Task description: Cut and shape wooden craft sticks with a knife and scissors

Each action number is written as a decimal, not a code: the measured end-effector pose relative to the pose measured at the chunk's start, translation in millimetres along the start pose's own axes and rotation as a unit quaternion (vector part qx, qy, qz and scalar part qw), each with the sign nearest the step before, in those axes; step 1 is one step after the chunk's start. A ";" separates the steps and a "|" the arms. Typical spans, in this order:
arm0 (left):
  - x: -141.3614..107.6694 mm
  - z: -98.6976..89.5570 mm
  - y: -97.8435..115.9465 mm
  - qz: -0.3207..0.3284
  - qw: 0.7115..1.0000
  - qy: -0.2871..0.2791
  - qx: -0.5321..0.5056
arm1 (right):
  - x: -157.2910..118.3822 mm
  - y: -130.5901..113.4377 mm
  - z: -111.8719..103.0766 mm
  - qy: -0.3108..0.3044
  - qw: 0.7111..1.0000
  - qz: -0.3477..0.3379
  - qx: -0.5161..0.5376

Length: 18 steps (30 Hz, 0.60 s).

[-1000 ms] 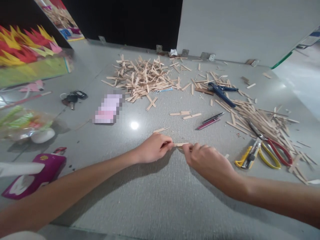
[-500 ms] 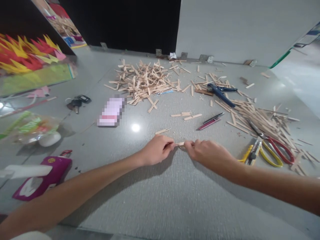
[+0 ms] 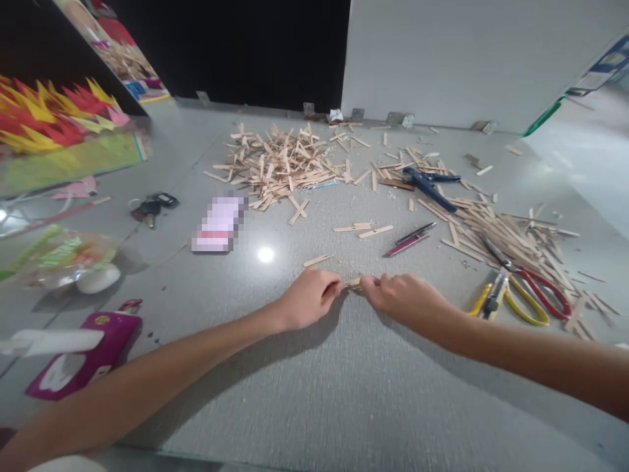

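Observation:
Between my hands is a short length of wooden popsicle stick (image 3: pixel 351 283). My left hand (image 3: pixel 310 298) pinches its left end, with thumb and fingertips closed. The other end is gripped by my right hand (image 3: pixel 396 293), whose fingers are curled over it. Both hands rest low over the grey tabletop (image 3: pixel 304 387). Just beyond my left hand lies a loose split stick (image 3: pixel 318 260). A few more sticks (image 3: pixel 376 231) lie farther back, near two pens (image 3: pixel 410 239). The fingers hide most of the held stick.
A heap of popsicle sticks (image 3: pixel 280 160) sits at the back, longer strips (image 3: pixel 511 233) at the right. Blue-handled pliers (image 3: pixel 430 187), red-handled scissors (image 3: pixel 543 292) and a yellow cutter (image 3: pixel 491 298) lie right. Leftward are a phone (image 3: pixel 219 224), keys (image 3: pixel 152 208) and a purple case (image 3: pixel 88 354).
The view has shifted slightly, so the table items sit a little differently. Both hands keep their hold on the stick, with hardly any movement.

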State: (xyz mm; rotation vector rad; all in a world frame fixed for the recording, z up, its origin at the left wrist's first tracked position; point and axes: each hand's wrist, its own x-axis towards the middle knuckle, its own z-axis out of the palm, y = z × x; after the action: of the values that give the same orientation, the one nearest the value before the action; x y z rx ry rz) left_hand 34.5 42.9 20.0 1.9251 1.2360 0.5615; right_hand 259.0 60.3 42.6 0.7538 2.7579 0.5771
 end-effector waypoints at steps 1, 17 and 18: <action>0.2 0.5 -0.3 0.004 1.000 0.000 0.005 | -3.1 -10.4 -4.9 0.006 0.999 0.028 -0.028; -1.9 6.1 4.5 -0.010 1.000 0.003 0.028 | -2.1 1.4 2.9 0.018 1.000 0.005 0.014; -3.1 6.3 4.8 -0.008 0.999 0.004 0.033 | -4.5 -8.2 -3.2 0.012 0.999 0.051 -0.014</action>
State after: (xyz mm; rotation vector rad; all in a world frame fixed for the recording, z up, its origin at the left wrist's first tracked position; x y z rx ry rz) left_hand 40.3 36.6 20.1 1.9688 1.2886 0.5276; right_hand 258.2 50.4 42.5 0.8898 2.7404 0.6463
